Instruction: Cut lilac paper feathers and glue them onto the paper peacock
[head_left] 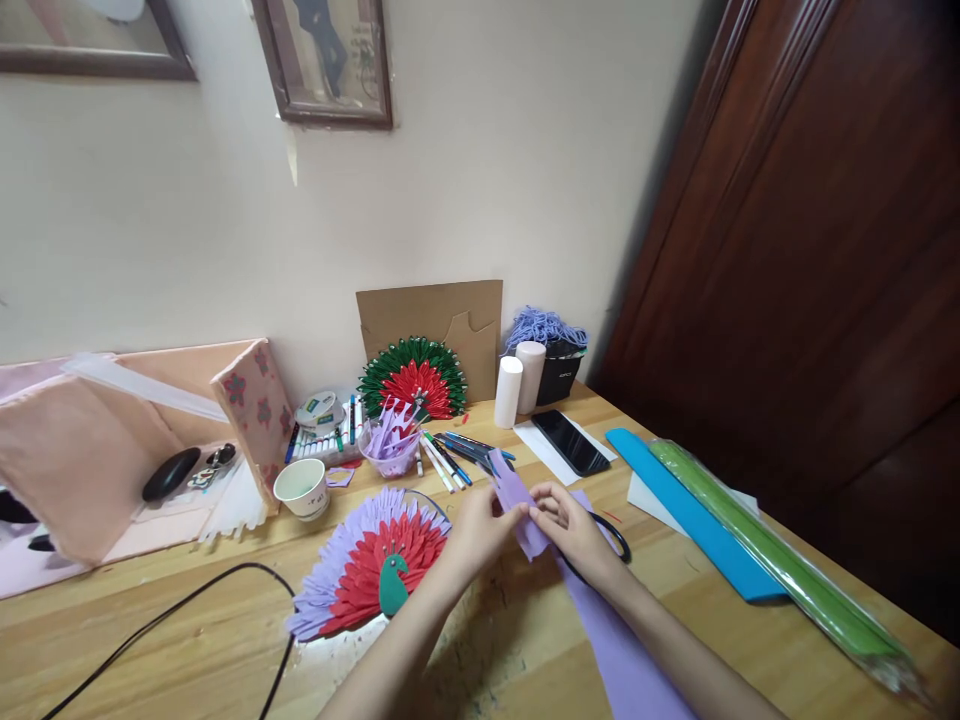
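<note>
A strip of purple crepe paper (512, 492) is pinched between my two hands above the table. My left hand (480, 525) grips its left edge, fingers closed. On its right side, my right hand (574, 530) holds it, fingers bent together. Black-handled scissors (619, 540) lie beside and partly under my right hand, most of them hidden. A longer purple paper sheet (611, 640) runs below my right forearm. Left of my hands sits a paper peacock (394, 585) with a green body and red and purple feathers.
Behind my hands are pens (446, 462), a bowl of purple paper pieces (390, 455) and a green-and-red peacock (420, 380). A paper cup (301, 490) stands left, near a black cable (217, 580). To the right lie a phone (571, 443), blue paper (697, 520) and a wrapped green roll (780, 570).
</note>
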